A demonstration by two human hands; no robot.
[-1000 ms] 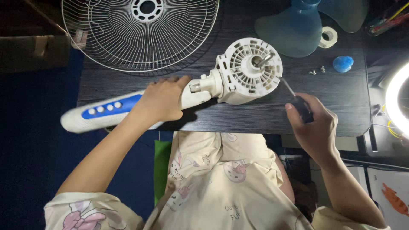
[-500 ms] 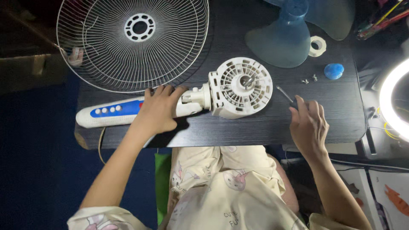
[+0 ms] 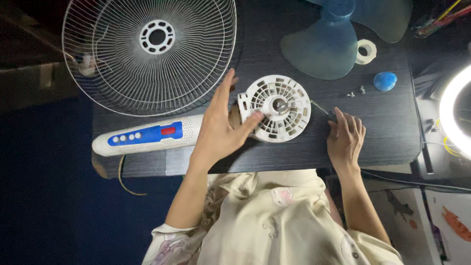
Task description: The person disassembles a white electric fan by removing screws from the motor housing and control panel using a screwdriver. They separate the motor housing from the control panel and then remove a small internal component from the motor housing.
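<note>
A white fan motor housing point(image 3: 279, 105) lies face up on the dark table point(image 3: 387, 132), joined to a white stem with a blue button panel point(image 3: 147, 135). My left hand point(image 3: 216, 130) lies over the neck between them, fingers spread and pointing away, thumb touching the housing's rim. My right hand point(image 3: 346, 137) rests palm down on the table to the right of the housing, lying over the dark handle of a screwdriver point(image 3: 320, 106). The thin shaft sticks out toward the housing.
A round wire fan grille point(image 3: 152, 54) lies at the back left, overhanging the table. A blue fan blade point(image 3: 333, 44), a white tape roll point(image 3: 366, 51), a small blue lump point(image 3: 385, 81) and loose screws point(image 3: 355, 92) sit at the back right. A lit ring light point(image 3: 456, 113) stands off the right edge.
My right hand has lowered the screwdriver onto the table and flattened over it. My left hand slid from the stem toward the housing and spread its fingers.
</note>
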